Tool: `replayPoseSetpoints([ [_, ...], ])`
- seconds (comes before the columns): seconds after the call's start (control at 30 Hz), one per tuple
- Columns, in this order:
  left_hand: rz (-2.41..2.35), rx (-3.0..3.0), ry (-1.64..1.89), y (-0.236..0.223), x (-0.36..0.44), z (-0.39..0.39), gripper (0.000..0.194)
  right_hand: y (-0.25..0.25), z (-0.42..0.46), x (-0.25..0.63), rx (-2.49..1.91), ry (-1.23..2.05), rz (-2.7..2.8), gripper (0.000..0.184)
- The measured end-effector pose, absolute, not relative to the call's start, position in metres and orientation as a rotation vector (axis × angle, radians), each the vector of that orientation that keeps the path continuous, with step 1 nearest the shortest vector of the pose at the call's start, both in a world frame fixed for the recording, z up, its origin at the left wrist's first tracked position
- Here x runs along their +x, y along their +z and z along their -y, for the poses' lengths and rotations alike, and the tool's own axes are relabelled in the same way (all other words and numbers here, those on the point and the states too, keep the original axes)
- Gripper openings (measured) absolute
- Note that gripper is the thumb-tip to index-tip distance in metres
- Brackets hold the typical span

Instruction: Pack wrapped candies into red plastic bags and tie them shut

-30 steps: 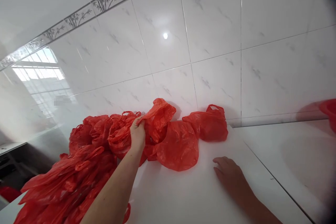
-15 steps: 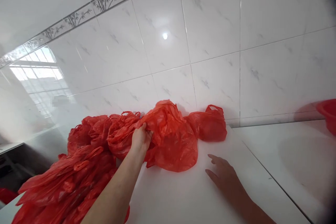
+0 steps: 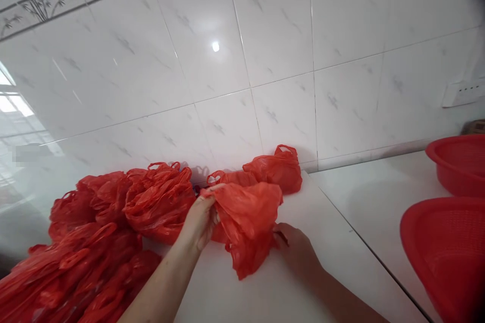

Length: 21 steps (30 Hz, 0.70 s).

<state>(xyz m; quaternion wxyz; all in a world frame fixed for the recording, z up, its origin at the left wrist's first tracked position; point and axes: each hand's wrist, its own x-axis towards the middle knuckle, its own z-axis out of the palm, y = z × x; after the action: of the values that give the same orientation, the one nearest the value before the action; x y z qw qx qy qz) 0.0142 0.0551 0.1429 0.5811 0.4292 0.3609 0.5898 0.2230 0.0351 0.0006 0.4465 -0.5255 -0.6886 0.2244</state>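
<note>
A thin red plastic bag (image 3: pixel 250 222) hangs crumpled between my two hands, over the white tabletop. My left hand (image 3: pixel 202 214) pinches its upper left edge, fingers closed on the film. At its lower right side, my right hand (image 3: pixel 293 245) is closed on the bag's edge; its fingertips are partly hidden by the film. Just behind the held bag, another red plastic bag (image 3: pixel 280 169) rests against the wall with its handle loop upward. To the left of my left hand sits a bunched red bag (image 3: pixel 161 202).
A large heap of red plastic bags (image 3: pixel 68 277) covers the left side of the white table (image 3: pixel 242 303). Two red plastic baskets (image 3: pixel 424 227) stand at the right. A tiled wall (image 3: pixel 280 50) closes off the back, with a socket (image 3: pixel 464 93) on it. A seam runs across the tabletop.
My left hand has drawn the bag up off the table, and it has narrowed. My right hand, previously open and apart, has closed on its side. The view has turned right, showing more of the baskets.
</note>
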Motion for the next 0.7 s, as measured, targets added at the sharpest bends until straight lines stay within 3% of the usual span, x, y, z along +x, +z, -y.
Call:
replayPoseSetpoints([
  [0.23, -0.917, 0.777, 2.061, 0.181, -0.030, -0.091, 0.026, 0.001, -0.046, 0.238, -1.351, 0.742, 1.395, 0.019],
  [0.57, -1.183, 0.944, 1.926, 0.146, -0.053, -0.102, 0.020, 0.003, -0.049, 0.249, -1.320, 0.870, 1.054, 0.021],
  [0.7, -1.394, 1.185, 1.899, 0.121, -0.047, -0.096, 0.060, -0.001, -0.054, 0.253, -1.308, 0.912, 0.978, 0.025],
])
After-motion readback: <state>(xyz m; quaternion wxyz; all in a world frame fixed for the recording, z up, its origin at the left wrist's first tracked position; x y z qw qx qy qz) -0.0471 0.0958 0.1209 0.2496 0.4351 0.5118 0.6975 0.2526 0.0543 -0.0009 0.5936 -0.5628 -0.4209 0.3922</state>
